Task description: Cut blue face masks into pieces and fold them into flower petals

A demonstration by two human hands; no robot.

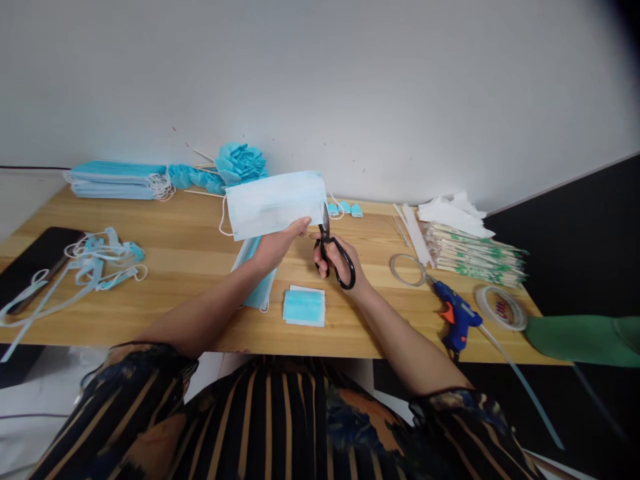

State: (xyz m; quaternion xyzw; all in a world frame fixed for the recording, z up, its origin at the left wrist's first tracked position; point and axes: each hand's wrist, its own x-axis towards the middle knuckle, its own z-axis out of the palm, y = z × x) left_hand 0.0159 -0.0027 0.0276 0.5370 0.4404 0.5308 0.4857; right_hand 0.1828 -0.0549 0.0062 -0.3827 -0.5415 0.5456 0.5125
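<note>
My left hand [285, 241] grips the lower edge of a pale face mask [275, 203], held up above the table with its ear loops dangling at both ends. In my right hand [345, 257] is a pair of black-handled scissors [345, 267], its blades upright at the mask's right end. Whether the blades have cut into the edge I cannot tell. Under my left forearm lies another blue mask [259, 291], partly covered. A small blue rectangle of mask fabric [304, 306] with white layers beneath rests near the table's front.
Stacked masks [120, 180] and a blue fabric flower [241, 163] stand along the wall. Cut strips and loops [103, 260] lie left, over a dark tablet [40, 257]. To the right are a blue glue gun [455, 313], tape roll [500, 308], wire ring [407, 269] and green bottle [580, 340].
</note>
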